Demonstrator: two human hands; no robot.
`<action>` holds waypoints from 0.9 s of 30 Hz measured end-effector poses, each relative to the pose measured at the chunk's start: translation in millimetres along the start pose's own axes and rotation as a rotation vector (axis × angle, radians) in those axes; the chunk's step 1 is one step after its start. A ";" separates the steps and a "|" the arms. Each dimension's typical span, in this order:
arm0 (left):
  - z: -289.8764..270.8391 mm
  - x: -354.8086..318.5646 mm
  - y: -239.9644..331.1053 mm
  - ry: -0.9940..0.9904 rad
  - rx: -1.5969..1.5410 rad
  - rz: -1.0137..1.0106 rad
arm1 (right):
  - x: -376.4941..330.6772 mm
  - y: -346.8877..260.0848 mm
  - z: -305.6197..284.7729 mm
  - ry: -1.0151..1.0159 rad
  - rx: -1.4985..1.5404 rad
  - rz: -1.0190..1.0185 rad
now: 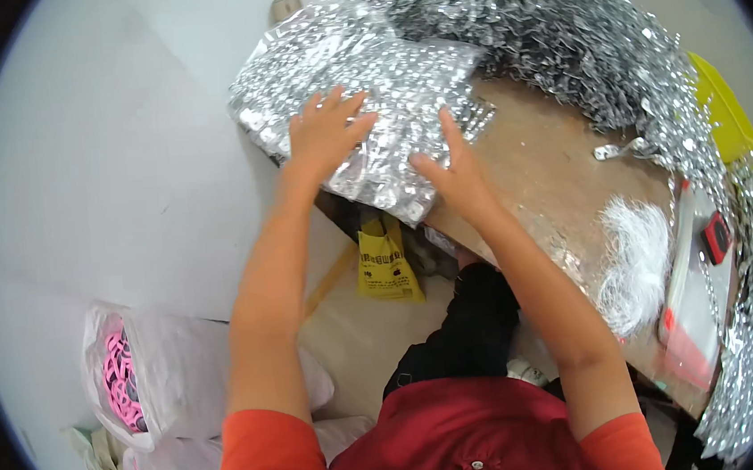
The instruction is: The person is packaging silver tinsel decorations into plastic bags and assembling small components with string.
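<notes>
We had both hands on a clear plastic bag [356,102] stuffed with small shiny metal pieces, which lay at the near left corner of the worktop [540,158] and hung a little over its edge. Our left hand [324,132] lay flat on top of the bag with the fingers spread wide. Our right hand [451,170] pressed against the bag's near right side, the forefinger stretched up along it and the thumb splayed out to the left; neither hand pinched anything.

Behind the bag and curving round the far and right sides of the worktop ran a big heap of loose metal pieces [573,30]. A bundle of white strings [634,257] lay on the bare brown board near our right forearm, with a flat clear packet [695,297] just beside it and a small red and black tool [715,237] at the packet's far end. A yellow tray [724,111] showed past the heap. Below the worktop hung a yellow plastic bag [386,261], and on the floor to our left stood a white sack [173,369] holding pink rings [120,378].
</notes>
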State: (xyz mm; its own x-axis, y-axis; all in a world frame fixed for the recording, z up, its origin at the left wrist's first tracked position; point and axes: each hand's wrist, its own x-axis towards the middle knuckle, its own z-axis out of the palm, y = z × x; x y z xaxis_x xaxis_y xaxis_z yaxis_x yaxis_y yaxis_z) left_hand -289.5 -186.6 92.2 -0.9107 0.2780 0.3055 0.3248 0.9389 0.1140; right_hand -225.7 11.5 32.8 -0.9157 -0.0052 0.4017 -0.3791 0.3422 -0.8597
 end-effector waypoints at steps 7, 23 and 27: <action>4.4 26.3 1.0 -0.093 0.052 0.047 | -146.6 -45.0 -66.6 -0.410 0.262 0.179; 45.6 -43.4 313.7 -0.008 -0.250 0.833 | -401.4 86.1 -138.3 -0.004 0.511 0.571; 82.9 -26.3 360.1 -0.047 -0.364 0.738 | -417.1 107.3 -150.4 -0.148 0.170 0.701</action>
State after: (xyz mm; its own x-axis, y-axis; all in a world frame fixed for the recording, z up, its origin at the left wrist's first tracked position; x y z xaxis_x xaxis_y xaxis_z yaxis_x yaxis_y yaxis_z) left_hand -169.7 161.1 46.8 -0.4378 0.8133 0.3832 0.8990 0.3891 0.2012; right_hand 135.6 191.7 -179.6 -0.9544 0.0302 -0.2971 0.2979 0.1617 -0.9408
